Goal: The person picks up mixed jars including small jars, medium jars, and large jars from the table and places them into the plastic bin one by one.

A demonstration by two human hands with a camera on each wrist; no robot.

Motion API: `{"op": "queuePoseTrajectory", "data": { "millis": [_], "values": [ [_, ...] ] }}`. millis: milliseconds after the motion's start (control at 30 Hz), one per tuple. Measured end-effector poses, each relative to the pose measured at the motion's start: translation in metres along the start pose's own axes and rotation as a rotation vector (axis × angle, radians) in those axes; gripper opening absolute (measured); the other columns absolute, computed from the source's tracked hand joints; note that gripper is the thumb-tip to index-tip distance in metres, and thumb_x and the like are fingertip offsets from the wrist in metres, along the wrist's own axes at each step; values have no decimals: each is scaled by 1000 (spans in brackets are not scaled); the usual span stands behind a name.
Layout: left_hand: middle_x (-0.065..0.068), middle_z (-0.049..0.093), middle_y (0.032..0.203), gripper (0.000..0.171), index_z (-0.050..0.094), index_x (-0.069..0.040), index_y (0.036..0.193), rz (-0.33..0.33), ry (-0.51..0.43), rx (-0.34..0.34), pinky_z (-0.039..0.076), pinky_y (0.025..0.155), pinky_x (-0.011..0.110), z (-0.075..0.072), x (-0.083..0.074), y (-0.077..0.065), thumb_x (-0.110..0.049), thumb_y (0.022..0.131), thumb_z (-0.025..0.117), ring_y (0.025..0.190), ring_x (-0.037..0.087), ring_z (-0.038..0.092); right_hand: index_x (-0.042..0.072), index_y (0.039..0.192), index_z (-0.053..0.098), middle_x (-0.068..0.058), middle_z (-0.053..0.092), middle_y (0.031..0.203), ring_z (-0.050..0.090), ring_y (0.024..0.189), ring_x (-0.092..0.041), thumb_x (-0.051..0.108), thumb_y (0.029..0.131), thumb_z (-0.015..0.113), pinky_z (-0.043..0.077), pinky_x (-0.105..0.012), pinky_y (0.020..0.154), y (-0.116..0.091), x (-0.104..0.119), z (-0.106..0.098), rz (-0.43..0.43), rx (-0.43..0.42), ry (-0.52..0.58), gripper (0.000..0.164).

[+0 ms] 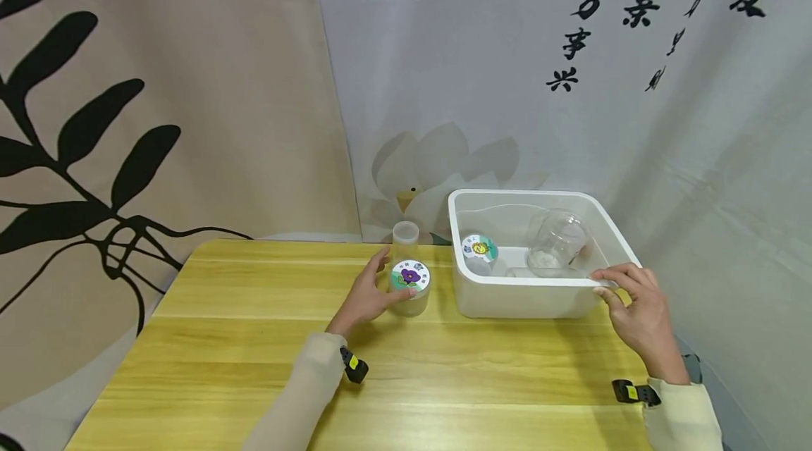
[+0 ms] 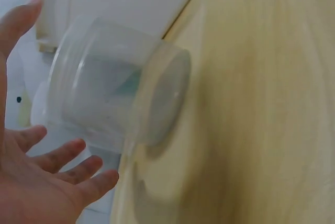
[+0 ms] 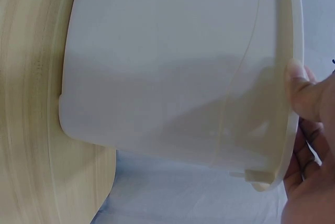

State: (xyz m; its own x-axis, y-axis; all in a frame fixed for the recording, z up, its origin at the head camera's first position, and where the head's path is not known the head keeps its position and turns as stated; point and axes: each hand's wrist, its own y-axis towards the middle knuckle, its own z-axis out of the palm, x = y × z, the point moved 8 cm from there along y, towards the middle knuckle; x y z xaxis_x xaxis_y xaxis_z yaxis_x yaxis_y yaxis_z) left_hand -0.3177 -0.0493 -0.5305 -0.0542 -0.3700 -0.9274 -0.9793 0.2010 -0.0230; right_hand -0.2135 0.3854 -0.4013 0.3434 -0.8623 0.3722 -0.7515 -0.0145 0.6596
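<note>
Purple-flower jar [image 1: 416, 280] mid-frame; left hand [image 1: 368, 297] wide alongside, right hand [image 1: 642, 316] pinching bin rim [image 1: 520, 282]. Lopsided nudge might topple jar.

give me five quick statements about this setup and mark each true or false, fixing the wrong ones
1. The left hand is beside a clear cylindrical plastic jar with a purple-flower top. True.
2. The right hand grips a white rectangular plastic bin by its rim. True.
3. The purple-flower jar lies on its side in the bin. False: it stands upright on the yellowish wooden table, left of the bin.
4. A clear plastic jar with a yellow-flower top is inside the bin. True.
5. The bin is right at the table's left edge. False: it is toward the right side of the table.
</note>
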Motion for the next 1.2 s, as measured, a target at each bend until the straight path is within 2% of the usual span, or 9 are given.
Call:
{"op": "queuePoseTrajectory", "data": {
  "millis": [167,300,500,667,933,1200],
  "values": [
    [14,40,162,110,26,-21,163,18,-15,38,29,121,67,10,6,-4,-45,76,90,151,40,36,6,98,78,-8,66,97,38,94,-1,-15,75,81,32,-29,74,1,2,0,-11,-3,1,31],
    [11,39,163,113,26,-16,163,29,-32,40,24,123,66,17,11,-5,-43,75,92,153,38,33,7,97,78,-7,66,97,38,95,0,-15,75,81,32,-29,74,0,2,-1,-5,-4,-1,31],
    [7,48,157,104,35,-19,159,38,-49,15,23,124,64,23,14,-7,-39,74,93,150,35,39,8,98,78,-6,67,97,39,95,-1,-14,75,81,33,-29,75,-1,1,-1,0,-1,-4,31],
    [7,53,151,95,40,-20,156,37,-54,-8,30,123,61,24,13,-9,-35,77,92,145,34,45,7,98,78,-6,66,97,39,94,-1,-14,76,81,33,-30,75,-1,2,0,-10,0,-5,31],
    [6,57,145,93,42,-20,154,37,-51,-16,43,115,56,22,14,-9,-38,77,91,134,32,54,6,98,78,-7,66,97,38,93,-1,-14,76,80,31,-29,74,0,3,1,0,5,0,30],
    [6,59,142,94,42,-19,154,28,-29,-20,47,111,54,19,10,-10,-41,77,91,129,31,57,5,98,78,-8,65,97,37,93,-2,-15,76,80,30,-28,73,0,4,0,-7,3,-2,30]
  ]
}}
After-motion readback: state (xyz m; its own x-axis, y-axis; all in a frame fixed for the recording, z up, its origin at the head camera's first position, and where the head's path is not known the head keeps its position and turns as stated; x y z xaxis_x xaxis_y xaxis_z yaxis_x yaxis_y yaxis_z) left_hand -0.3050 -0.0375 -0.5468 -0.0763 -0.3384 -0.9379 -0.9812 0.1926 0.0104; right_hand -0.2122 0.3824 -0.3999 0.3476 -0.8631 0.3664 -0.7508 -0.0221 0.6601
